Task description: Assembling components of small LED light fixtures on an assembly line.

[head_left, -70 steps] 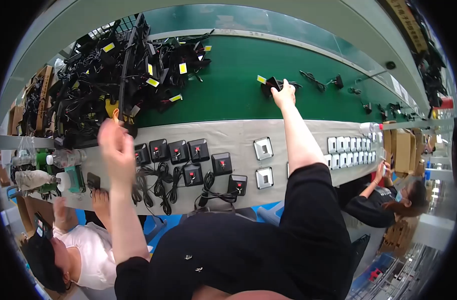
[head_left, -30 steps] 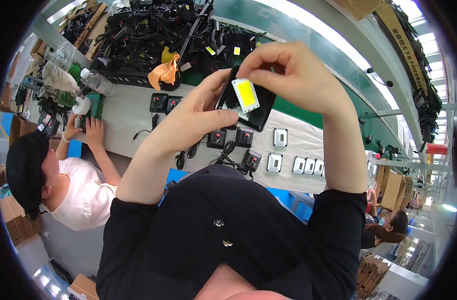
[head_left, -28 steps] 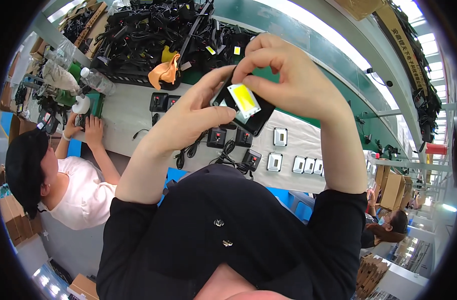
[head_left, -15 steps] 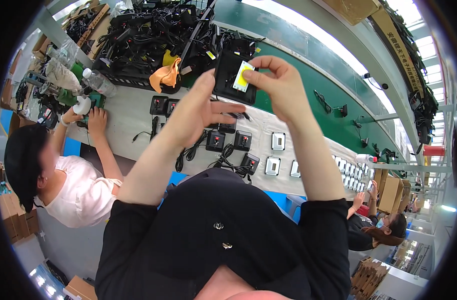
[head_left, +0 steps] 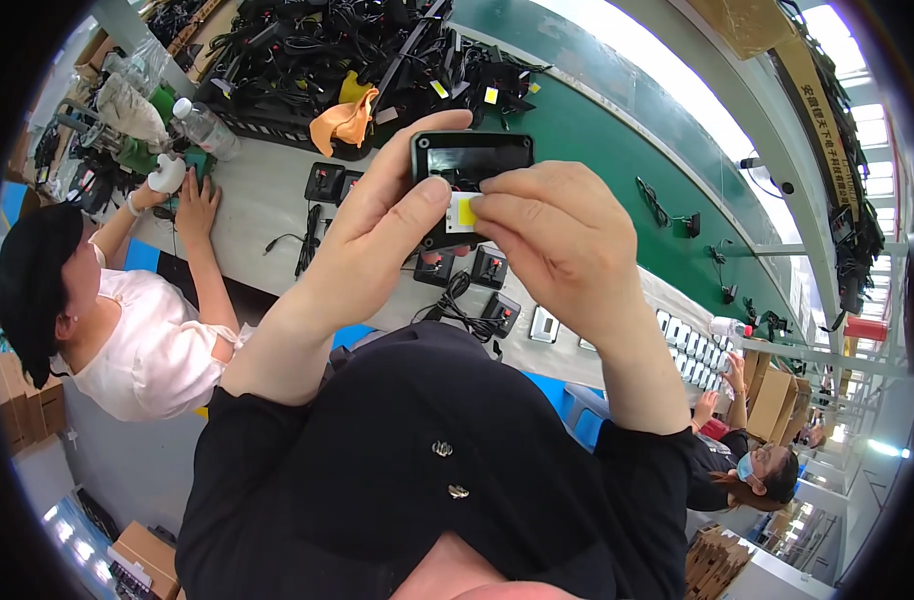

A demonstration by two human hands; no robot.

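Observation:
My left hand is closed around the left side of a black rectangular lamp housing, with fingertips showing under its lower edge. The housing is tilted up above the table, its glossy hollow facing me. Against its lower part lies a small white LED board with a yellow centre. My right hand pinches the board's right side, while my left thumb presses on its upper left. A bit of dark wire shows above the board; my right fingers hide the rest.
Black lamps with cables lie on the pale tabletop below my hands. A black crate of cables, with an orange cloth on its edge, stands behind. White-framed lamps sit at right. One person works on each side.
My left hand was apart from the housing with fingers spread; now it grips it. The housing and LED board have come nearer to me, and my right hand has moved lower.

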